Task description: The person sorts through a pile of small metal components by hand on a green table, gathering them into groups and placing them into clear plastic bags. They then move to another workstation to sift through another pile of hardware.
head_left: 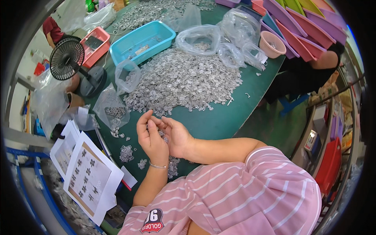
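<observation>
Pieces of silver-grey metal (163, 134), small and loose, are between your left hand (148, 140) and your right hand (178, 138), which touch each other like one cup. Your grip is half curled in both hands: the fingers bend around a hollow, and the pieces are enclosed inside it, probably so that they do not scatter. How many you have there, I cannot tell, because the fingers hide most of them. A thin silver-coloured bracelet (158, 167) is around your left wrist.

Just beyond your hands, on the dark green bench (235, 113), lies a wide heap of similar silver-grey pieces (184, 80); it is near, I think, so that your arms need only a short reach. Two little piles (126, 153) lie at the left of your hands, apart from the heap, perhaps to keep them unmixed. One more pile (172, 166) shows beside your left wrist, partly hidden.

A light-blue rectangular plastic tray (137, 39) stands behind the heap, where its raised walls can contain loose items. At your left, white paper sheets (89, 178) have their printed pictures facing up, which seems convenient for looking at them.
</observation>
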